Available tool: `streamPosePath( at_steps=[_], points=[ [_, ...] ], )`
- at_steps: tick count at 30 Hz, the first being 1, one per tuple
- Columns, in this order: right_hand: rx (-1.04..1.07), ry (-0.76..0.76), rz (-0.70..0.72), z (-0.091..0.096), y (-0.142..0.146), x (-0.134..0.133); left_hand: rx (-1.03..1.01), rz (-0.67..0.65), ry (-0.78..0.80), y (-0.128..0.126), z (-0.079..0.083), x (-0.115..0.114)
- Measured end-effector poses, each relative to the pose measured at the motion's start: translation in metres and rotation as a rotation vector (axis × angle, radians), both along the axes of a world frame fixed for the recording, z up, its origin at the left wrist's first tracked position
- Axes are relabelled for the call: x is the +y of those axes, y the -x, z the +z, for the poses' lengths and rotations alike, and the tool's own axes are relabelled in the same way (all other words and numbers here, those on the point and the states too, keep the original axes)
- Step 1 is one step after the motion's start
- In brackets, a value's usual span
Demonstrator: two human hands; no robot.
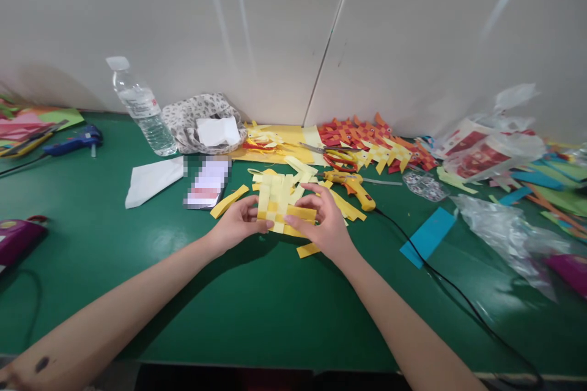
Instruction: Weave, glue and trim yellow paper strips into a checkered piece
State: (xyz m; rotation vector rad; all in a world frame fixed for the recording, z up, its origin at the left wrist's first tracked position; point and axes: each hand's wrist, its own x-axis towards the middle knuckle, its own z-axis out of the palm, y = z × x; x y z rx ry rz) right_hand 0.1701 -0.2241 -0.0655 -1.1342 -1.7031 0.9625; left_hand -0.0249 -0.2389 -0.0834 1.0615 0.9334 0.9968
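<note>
Presently, in the head view, the left hand (237, 224) pinches the left edge of the woven yellow paper piece (275, 211), located between both hands over the green table (257, 324); the right hand (326, 220) pinches its right-hand strips. Advisably, crossings should be kept flat and snug, uncreased. Glue gun (351, 186) lies beyond; pale partition (160, 18) stands behind.
</note>
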Motion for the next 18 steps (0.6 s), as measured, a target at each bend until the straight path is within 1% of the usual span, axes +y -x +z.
streamPosePath(
  at_steps=[2, 4, 6, 8, 10, 12, 16, 18],
  points=[
    [-0.077, -0.018, -0.006, 0.0, 0.006, -0.003, -0.001, -0.03, -0.019, -0.001, 0.001, -0.002],
    [-0.102, -0.017, 0.015, 0.0, 0.01, -0.006, 0.018, -0.03, -0.034, -0.002, 0.004, -0.004],
    [-0.097, 0.0, 0.037, 0.001, 0.011, -0.007, 0.054, 0.006, -0.033, -0.004, 0.007, -0.005],
    [-0.055, 0.028, 0.024, 0.0, 0.008, -0.006, 0.083, 0.044, -0.018, -0.005, 0.011, -0.005],
    [0.035, 0.06, -0.042, 0.0, 0.003, -0.002, 0.091, 0.062, -0.002, -0.005, 0.012, -0.004],
    [0.151, 0.083, -0.143, 0.0, -0.003, 0.004, 0.082, 0.069, 0.017, -0.005, 0.011, -0.003],
    [0.337, 0.055, -0.346, 0.002, -0.012, 0.014, 0.062, 0.08, 0.046, -0.003, 0.004, -0.001],
    [0.383, 0.055, -0.366, 0.003, -0.012, 0.014, 0.058, 0.067, 0.044, -0.002, 0.001, -0.001]
  ],
)
